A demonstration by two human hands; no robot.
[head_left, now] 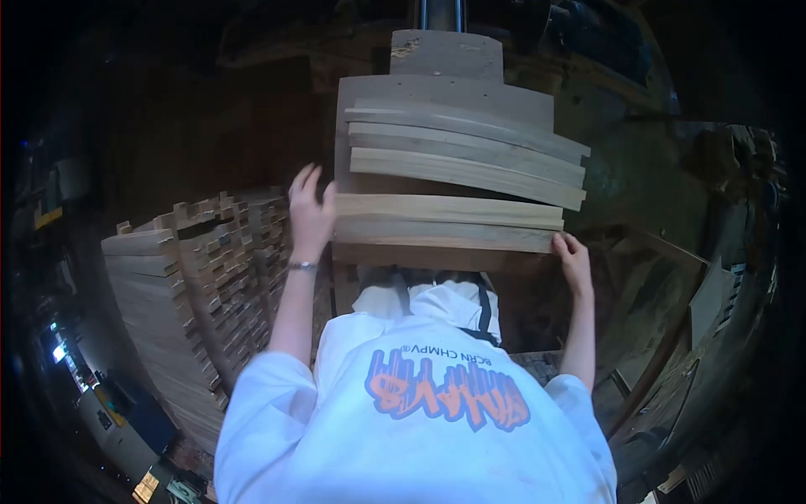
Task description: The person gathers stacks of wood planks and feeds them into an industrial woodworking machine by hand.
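Note:
My left hand (311, 214) is at the left ends of the two nearest wooden strips, its fingers apart and pointing away from me. At their right ends is my right hand (573, 259), thumb and fingers closed on the corner of the nearest strip (470, 238). The other near strip (453, 210) lies directly against it. Beyond a narrow wedge-shaped gap lie several more strips (470, 175), slightly slanted, side by side on a pale board (445, 90).
Tall stacks of wooden pieces (143, 277) stand on the left. A smaller board (445, 55) and metal rails (442, 15) are at the far end. On the right is a wooden panel (655, 294). Dark machinery (600, 42) sits at the upper right.

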